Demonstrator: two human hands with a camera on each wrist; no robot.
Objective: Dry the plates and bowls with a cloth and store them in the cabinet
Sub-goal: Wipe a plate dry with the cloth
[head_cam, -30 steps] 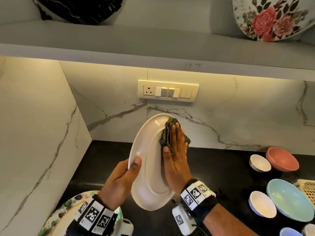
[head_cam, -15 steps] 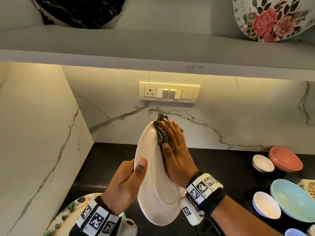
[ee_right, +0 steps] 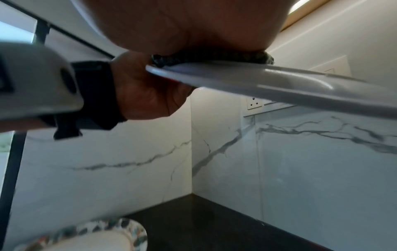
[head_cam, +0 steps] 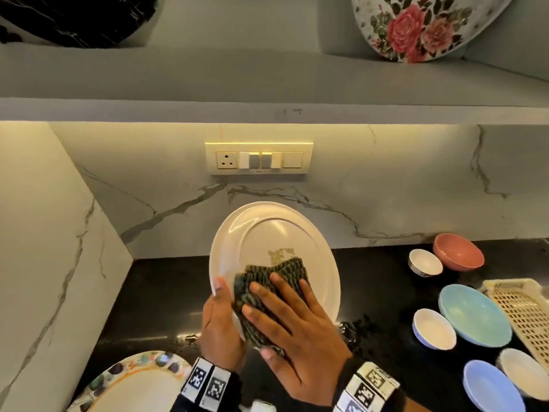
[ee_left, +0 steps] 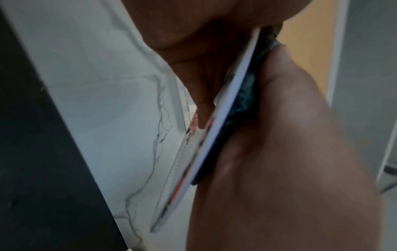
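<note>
I hold a white plate (head_cam: 267, 230) upright above the black counter, its underside with the foot ring and a stamp facing me. My left hand (head_cam: 221, 310) grips its lower left rim, thumb on the near side. My right hand (head_cam: 285, 316) presses a dark green striped cloth (head_cam: 292, 267) flat against the plate's lower part with straight fingers. In the right wrist view the cloth (ee_right: 214, 58) lies squeezed between palm and plate (ee_right: 279, 84), and the left hand (ee_right: 146, 95) clasps the rim. The left wrist view shows the plate's edge (ee_left: 227, 108) with the cloth (ee_left: 244, 95) against it.
Several bowls stand on the counter at right: pink (head_cam: 457, 255), teal (head_cam: 475, 315), blue (head_cam: 490, 385) and small white ones (head_cam: 424, 261). A cream basket (head_cam: 525, 313) lies beside them. A patterned plate (head_cam: 133, 385) sits at bottom left. The shelf above holds a floral plate (head_cam: 416, 25) and a black one (head_cam: 74, 16).
The plate has turned from nearly edge-on to broadside towards me. My right hand slid the cloth from the top rim down to the lower part. My left hand shifted along the rim.
</note>
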